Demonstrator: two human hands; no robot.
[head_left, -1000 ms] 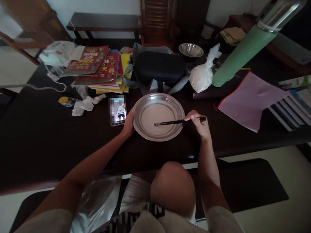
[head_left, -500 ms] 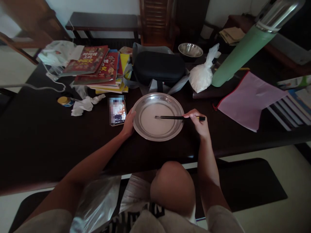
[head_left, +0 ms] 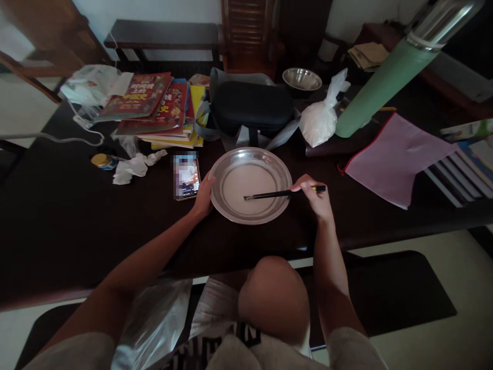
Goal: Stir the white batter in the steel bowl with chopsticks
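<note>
Metal basin sits on the dark bench, pale contents inside. Our left hand has fingers clamped on its left edge; firm hold should stop sliding. Our right hand has fingers closed around black chopsticks, tips at the contents; slow, low sweeps look safest against spills. Phone just beside left hand.

Head view, facing forward and down
From above and behind the left hand and right hand, near; the table extends beyond their grip.
</note>
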